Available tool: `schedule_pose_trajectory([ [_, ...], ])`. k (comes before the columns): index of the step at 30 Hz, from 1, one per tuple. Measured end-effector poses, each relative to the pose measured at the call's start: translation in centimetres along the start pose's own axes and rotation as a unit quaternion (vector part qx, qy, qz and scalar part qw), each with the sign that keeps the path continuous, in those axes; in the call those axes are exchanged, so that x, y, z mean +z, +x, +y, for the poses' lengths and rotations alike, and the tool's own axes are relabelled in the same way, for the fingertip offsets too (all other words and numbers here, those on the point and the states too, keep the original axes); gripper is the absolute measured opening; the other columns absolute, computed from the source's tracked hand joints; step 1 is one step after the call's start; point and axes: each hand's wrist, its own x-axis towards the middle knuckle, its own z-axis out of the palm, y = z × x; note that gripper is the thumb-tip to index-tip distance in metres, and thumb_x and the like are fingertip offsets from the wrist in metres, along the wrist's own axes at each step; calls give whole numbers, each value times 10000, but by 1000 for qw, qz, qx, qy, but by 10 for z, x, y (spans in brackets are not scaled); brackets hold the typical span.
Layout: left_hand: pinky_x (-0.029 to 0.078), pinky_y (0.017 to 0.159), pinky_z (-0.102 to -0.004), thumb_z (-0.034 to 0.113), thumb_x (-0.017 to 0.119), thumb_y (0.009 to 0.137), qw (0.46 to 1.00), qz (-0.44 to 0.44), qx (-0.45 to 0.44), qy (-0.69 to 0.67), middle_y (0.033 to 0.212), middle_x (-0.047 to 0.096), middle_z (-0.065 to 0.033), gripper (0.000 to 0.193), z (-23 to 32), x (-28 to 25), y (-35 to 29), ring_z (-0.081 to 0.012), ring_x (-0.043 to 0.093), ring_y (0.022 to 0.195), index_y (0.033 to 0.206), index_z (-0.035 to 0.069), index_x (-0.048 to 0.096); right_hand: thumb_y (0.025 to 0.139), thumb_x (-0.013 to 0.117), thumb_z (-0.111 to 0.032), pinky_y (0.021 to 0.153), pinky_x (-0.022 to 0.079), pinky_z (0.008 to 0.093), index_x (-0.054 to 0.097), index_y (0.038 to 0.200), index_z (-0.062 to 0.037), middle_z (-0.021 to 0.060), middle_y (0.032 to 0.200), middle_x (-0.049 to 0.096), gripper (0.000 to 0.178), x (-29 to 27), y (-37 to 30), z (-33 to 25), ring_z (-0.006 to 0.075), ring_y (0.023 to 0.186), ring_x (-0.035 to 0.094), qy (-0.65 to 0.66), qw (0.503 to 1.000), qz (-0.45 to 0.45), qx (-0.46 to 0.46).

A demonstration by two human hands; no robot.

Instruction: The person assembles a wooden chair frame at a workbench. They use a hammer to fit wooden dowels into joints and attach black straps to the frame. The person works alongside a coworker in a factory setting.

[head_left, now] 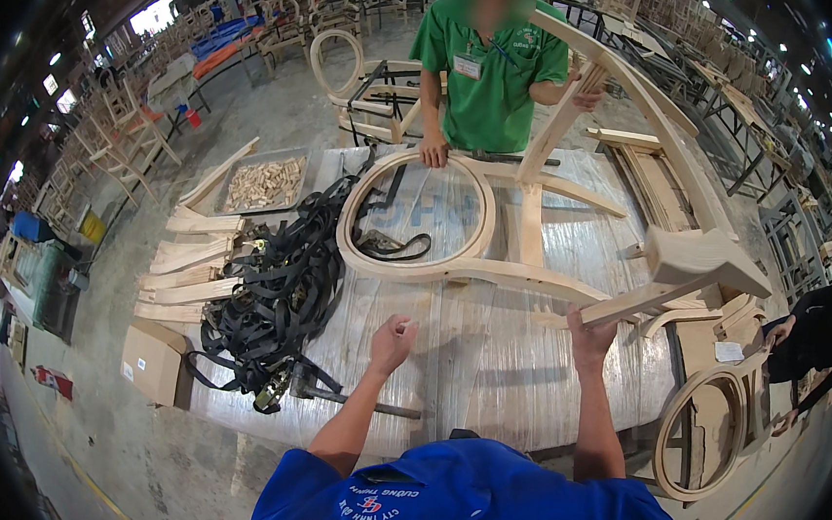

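A pale wooden chair frame with an oval back [352, 226] lies on the plastic-wrapped table in front of me. My right hand [591, 340] is closed round the near end of a wooden chair rail [642, 302], which joins a broad raised corner piece. My left hand [392, 344] hovers over the wrap, nearer to me than the oval, with its fingers curled; what they hold, if anything, is too small to tell. Across the table, a co-worker in a green shirt [494, 80] rests one hand on the oval's rim and grips an upright chair part [564, 120] with the other.
Left of the oval lies a heap of black ratchet straps [278, 278]. Beyond are stacked curved wooden pieces [186, 266], a tray of small wooden blocks [234, 209] and a cardboard box [154, 365]. A metal bar [365, 405] lies near my edge. Another oval frame [671, 456] leans at right.
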Motion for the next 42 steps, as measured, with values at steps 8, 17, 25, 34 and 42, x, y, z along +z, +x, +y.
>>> schedule_pose_trajectory([
  [8, 569, 764, -399, 282, 803, 906, 987, -72, 144, 27, 944, 760, -140, 424, 65, 26, 44, -293, 743, 854, 1244, 52, 689, 807, 856, -66, 763, 549, 300, 571, 989, -49, 25, 900, 645, 338, 11, -11, 6, 125, 833, 646, 1, 1000, 12, -7],
  [17, 414, 1157, -474, 361, 837, 855, 906, -160, 356, 165, 1426, 582, -180, 677, 131, 64, 85, -379, 510, 1365, 1417, 74, 590, 799, 859, -64, 758, 556, 319, 590, 949, -57, 38, 879, 660, 308, 11, -11, 7, 138, 801, 652, 25, 999, 20, -27],
  [25, 349, 1223, -520, 473, 890, 787, 854, -258, 357, 275, 1559, 436, -221, 1002, 138, 98, 97, -445, 390, 1457, 1564, 61, 409, 799, 856, -57, 762, 567, 325, 652, 901, -34, 55, 872, 699, 230, 10, -15, 30, 155, 799, 688, -24, 998, 30, -43],
  [34, 288, 1269, -526, 475, 890, 785, 858, -265, 332, 289, 1655, 324, -237, 1091, 130, 105, 95, -464, 296, 1535, 1605, 26, 328, 772, 890, -120, 887, 571, 409, 677, 1046, 10, 93, 982, 739, 372, 14, -20, 21, 255, 939, 716, -96, 990, 41, -96],
  [42, 273, 1268, -517, 492, 897, 764, 855, -219, 354, 309, 1651, 328, -218, 1100, 118, 113, 108, -421, 313, 1528, 1592, 23, 345, 745, 921, -204, 998, 547, 448, 608, 1290, 55, 221, 1182, 732, 679, 17, -24, 40, 395, 1129, 705, -137, 983, 1, -121],
])
